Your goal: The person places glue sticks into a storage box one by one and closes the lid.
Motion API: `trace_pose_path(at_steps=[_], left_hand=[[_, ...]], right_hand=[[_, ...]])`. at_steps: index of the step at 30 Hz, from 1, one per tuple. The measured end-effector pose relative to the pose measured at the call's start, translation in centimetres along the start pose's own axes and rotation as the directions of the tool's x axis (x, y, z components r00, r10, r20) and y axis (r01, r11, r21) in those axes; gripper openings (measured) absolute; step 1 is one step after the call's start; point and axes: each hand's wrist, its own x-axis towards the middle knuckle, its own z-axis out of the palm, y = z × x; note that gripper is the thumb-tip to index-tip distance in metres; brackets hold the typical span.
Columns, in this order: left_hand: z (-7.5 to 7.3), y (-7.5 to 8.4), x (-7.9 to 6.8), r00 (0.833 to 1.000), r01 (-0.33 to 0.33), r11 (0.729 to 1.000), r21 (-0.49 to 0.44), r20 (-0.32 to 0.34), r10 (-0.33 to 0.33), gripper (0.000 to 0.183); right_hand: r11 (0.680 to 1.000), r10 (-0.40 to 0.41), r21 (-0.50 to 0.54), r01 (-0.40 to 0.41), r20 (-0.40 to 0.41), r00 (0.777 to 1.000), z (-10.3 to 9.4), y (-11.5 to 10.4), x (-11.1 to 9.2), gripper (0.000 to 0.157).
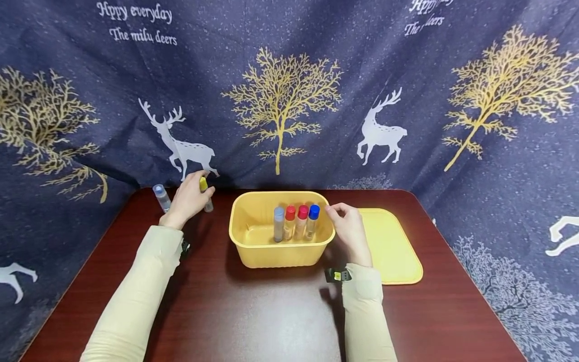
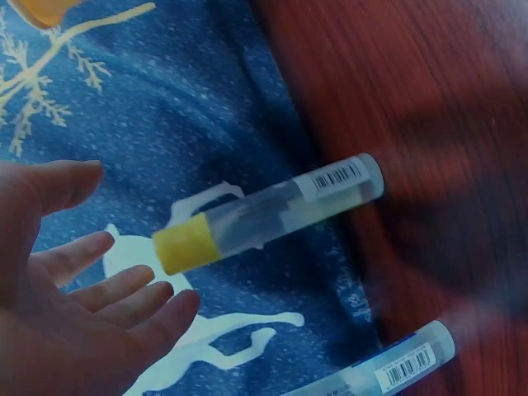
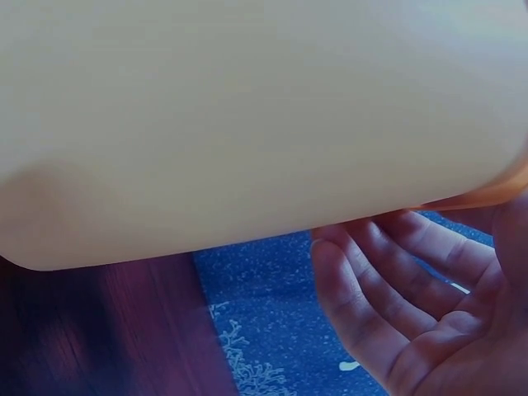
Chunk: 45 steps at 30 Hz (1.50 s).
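Note:
My left hand point(image 1: 187, 200) reaches over the back left of the table, beside a clear tube with a yellow cap point(image 2: 272, 213). In the left wrist view its fingers are spread and relaxed near the cap, with a gap between thumb and cap. A second clear tube with a pale blue cap point(image 1: 162, 197) stands to the left of that hand. At the right rim of a yellow plastic bin point(image 1: 271, 256) is my right hand point(image 1: 350, 229), fingertips right at the edge and fingers loosely bent. Inside the bin stand several tubes, including a red-capped tube point(image 1: 300, 222) and a blue-capped tube point(image 1: 312, 222).
A flat yellow lid point(image 1: 395, 251) lies on the dark red table point(image 1: 253, 317), to the right of the bin and partly behind the right hand. A navy cloth point(image 1: 298, 30) with deer and trees hangs behind the table's back edge.

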Motion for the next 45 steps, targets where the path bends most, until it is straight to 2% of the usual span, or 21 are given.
trace_pose_path(at_steps=[8, 18, 26, 36, 45], left_hand=[[-0.2, -1.1, 1.6, 0.999, 0.025, 0.999, 0.032, 0.028, -0.025, 0.057], [-0.5, -2.3, 2.5, 0.992, 0.108, 0.994, 0.033, 0.056, -0.11, 0.055], [-0.6, -3.0, 2.5, 0.981, 0.175, 0.984, 0.03, 0.079, -0.177, 0.056], [-0.6, -3.2, 2.9, 0.98, 0.179, 0.981, 0.078, 0.075, -0.185, 0.043], [-0.7, -3.0, 3.2, 0.985, 0.147, 0.984, 0.1, 0.073, -0.154, 0.04]], right_hand=[[1.0, 0.014, 0.004, -0.014, -0.004, 1.0, -0.1, -0.1, 0.0, 0.03], [1.0, 0.016, 0.011, -0.016, 0.0, 1.0, 0.1, -0.3, 0.1, 0.033], [1.0, 0.011, 0.013, -0.011, 0.01, 1.0, 0.2, -0.1, 0.1, 0.032], [1.0, 0.011, 0.002, -0.011, 0.01, 1.0, 0.1, -0.1, 0.2, 0.032], [1.0, 0.007, 0.005, -0.007, 0.004, 1.0, 0.1, -0.1, 0.2, 0.031]])
